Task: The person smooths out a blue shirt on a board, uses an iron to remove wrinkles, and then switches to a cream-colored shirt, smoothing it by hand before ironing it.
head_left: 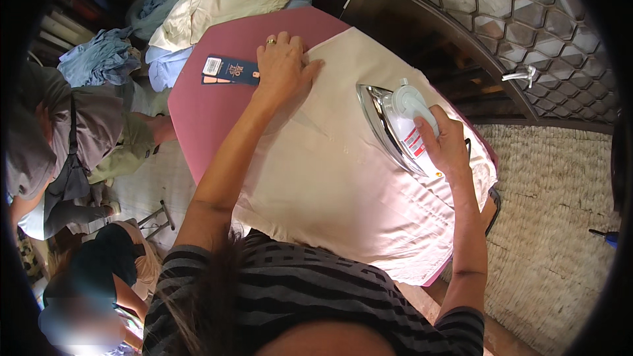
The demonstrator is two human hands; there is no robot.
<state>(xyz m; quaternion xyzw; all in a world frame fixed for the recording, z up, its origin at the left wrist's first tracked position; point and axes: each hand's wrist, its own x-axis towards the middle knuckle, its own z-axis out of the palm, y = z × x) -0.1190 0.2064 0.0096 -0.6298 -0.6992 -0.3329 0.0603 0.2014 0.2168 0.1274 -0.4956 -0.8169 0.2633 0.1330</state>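
My right hand (448,142) is wrapped round the handle of a white clothes iron (403,115) with a shiny metal soleplate. The iron lies flat on a cream cloth (310,171), toward its right side, its tip pointing away from me. My left hand (285,62) rests with fingers spread at the far left edge of the cloth, a ring on one finger. Next to its wrist, a dark blue hang tag (227,70) with a white barcode label lies on the pink ironing board (191,115). Some wrinkles show in the cloth near the iron and along the near right edge.
Cream garments (221,6) and crumpled blue garments (102,56) are piled beyond the board at the left. Two other people are on the left side. A dark metal grille door (494,20) with a silver handle (521,76) stands at the right, beside a rough beige floor covering (541,224).
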